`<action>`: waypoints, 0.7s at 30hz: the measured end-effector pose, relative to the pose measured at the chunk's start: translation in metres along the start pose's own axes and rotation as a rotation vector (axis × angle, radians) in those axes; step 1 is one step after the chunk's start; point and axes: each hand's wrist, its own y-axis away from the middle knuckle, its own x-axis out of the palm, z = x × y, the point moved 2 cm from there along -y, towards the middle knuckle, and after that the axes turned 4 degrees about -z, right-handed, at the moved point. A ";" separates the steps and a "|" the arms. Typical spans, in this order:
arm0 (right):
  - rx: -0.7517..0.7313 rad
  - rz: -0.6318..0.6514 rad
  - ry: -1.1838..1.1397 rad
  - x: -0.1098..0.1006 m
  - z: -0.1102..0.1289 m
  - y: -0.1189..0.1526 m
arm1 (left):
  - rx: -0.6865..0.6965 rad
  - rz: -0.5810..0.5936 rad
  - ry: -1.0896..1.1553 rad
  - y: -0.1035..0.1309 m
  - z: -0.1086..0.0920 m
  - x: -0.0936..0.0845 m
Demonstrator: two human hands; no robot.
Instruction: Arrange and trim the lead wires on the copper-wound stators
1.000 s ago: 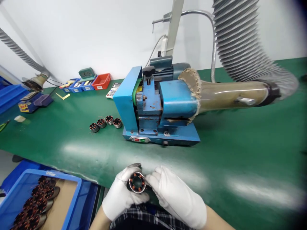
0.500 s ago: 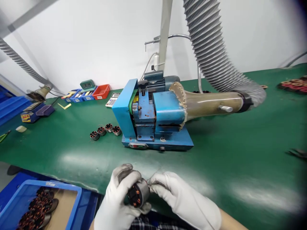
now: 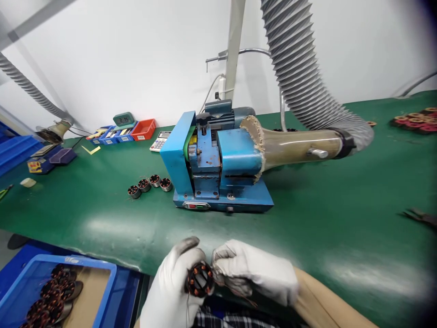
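From where I watched, the left hand (image 3: 170,287), in a white glove, was wrapped around a wound motor stator (image 3: 200,279), its fingers (image 3: 186,246) curled over the top so that the copper coils faced the camera. The stator sat low in the view, at the near edge of the green desk (image 3: 324,214), above a patch of plaid cloth. The right hand (image 3: 254,272) (gloved too) was closed in a loose fist just beside the stator, its fingertips pinched against the rim; thin wire ends trailed beneath it, though I could not tell whether the pinch held them.

Further back on the desk stood a blue bench machine (image 3: 218,168), with a clear nozzle (image 3: 297,148) leading from its right side into a grey ribbed extraction hose (image 3: 300,68). Four more stators (image 3: 149,184) lay in a short row just left of the machine. A calculator (image 3: 159,141) lay behind them, and near it a red bin (image 3: 144,130) next to small blue bins. Below the desk edge on the left, a blue crate (image 3: 102,291) held many wound stators of the same kind.
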 end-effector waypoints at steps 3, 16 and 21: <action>-0.214 -0.299 0.209 -0.015 0.005 0.007 | -0.220 -0.056 0.167 0.002 0.006 0.005; -1.248 -1.173 1.100 0.028 -0.024 0.008 | -0.908 0.143 0.899 -0.004 0.005 0.019; -1.292 -1.015 1.360 0.024 -0.009 0.017 | -0.895 0.188 1.008 0.008 0.011 0.024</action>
